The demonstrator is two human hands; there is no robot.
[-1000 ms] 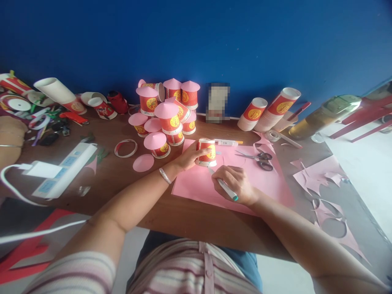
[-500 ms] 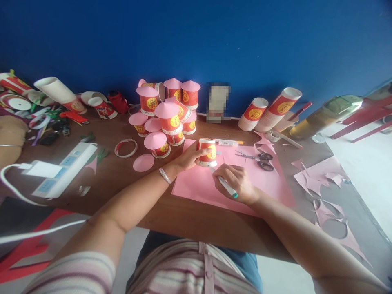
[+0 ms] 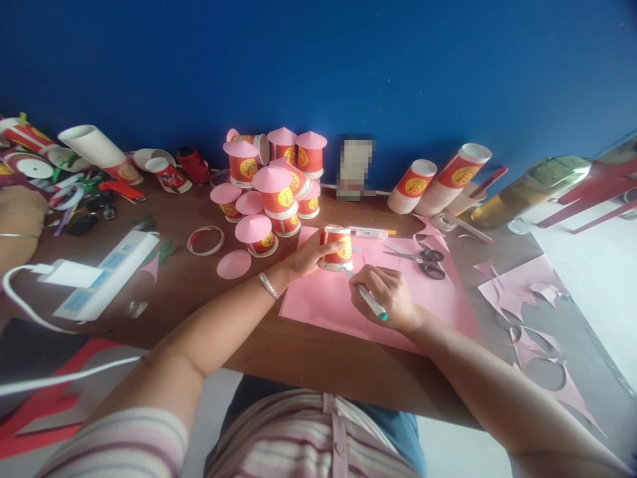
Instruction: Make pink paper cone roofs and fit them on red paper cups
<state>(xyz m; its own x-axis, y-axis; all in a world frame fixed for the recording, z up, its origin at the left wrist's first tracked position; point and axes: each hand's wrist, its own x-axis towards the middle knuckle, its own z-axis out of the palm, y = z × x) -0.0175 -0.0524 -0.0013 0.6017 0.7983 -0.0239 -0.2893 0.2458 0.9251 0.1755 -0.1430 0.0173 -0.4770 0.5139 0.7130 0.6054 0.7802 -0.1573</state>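
My left hand (image 3: 309, 257) is closed round a red paper cup (image 3: 343, 247) with a yellow emblem, held over the pink paper sheet (image 3: 318, 302). In my right hand (image 3: 385, 295) is a white marker (image 3: 371, 302) with a green end, its tip close to the cup's lower rim; whether they touch I cannot tell. Black-handled scissors (image 3: 423, 257) lie on the sheet, right of my hands. A white and orange pen-like item (image 3: 369, 232) rests at the sheet's back edge. Left of the cup stand several red cups with pink cone tops (image 3: 273, 179).
Cup stacks (image 3: 462, 169) and a tape roll (image 3: 444, 222) are at the back right, beside a bottle (image 3: 527, 189). Pink scraps (image 3: 542, 378) lie on the right. A white power strip (image 3: 107, 275), a ring (image 3: 206, 240) and a pink disc (image 3: 233, 264) are on the left.
My right hand and the marker have shifted slightly to the right. My left hand still holds the cup in nearly the same place.
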